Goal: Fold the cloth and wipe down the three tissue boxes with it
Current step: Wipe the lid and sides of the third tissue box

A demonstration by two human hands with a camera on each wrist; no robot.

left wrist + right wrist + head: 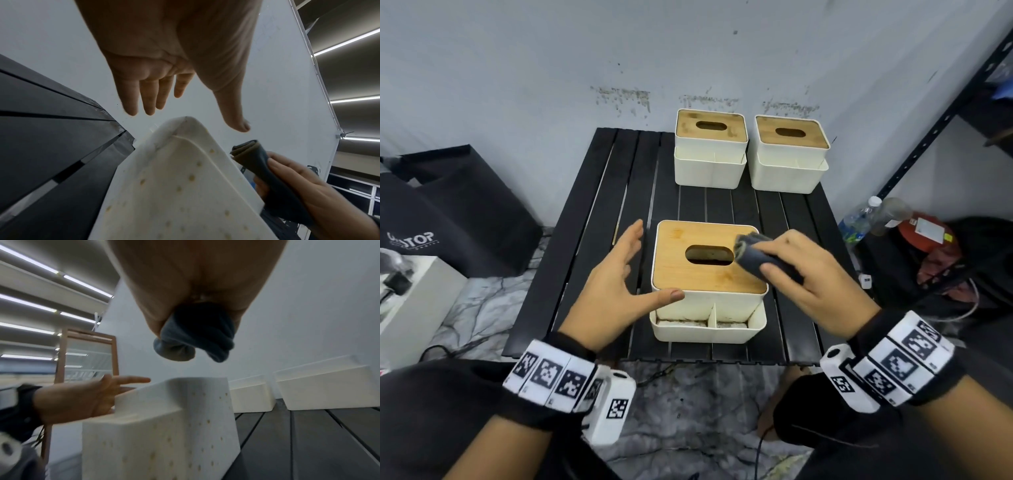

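Three white tissue boxes with bamboo lids stand on a black slatted table point(592, 240). The nearest box point(705, 274) is in front of me; two more point(710, 147) point(789, 152) stand side by side at the back. My right hand point(811, 274) grips a folded dark grey cloth point(753, 253) over the right part of the near lid; the same cloth point(197, 337) bulges from that fist point(191, 288) in the right wrist view. My left hand point(616, 274) is spread with straight fingers beside the near box's left side, thumb tip by its front corner.
A black bag point(458, 212) and a white box point(417, 301) lie on the floor to the left. To the right stand a dark metal rack point(941, 113), a plastic bottle point(859, 219) and red clutter point(928, 240). Cables run on the floor.
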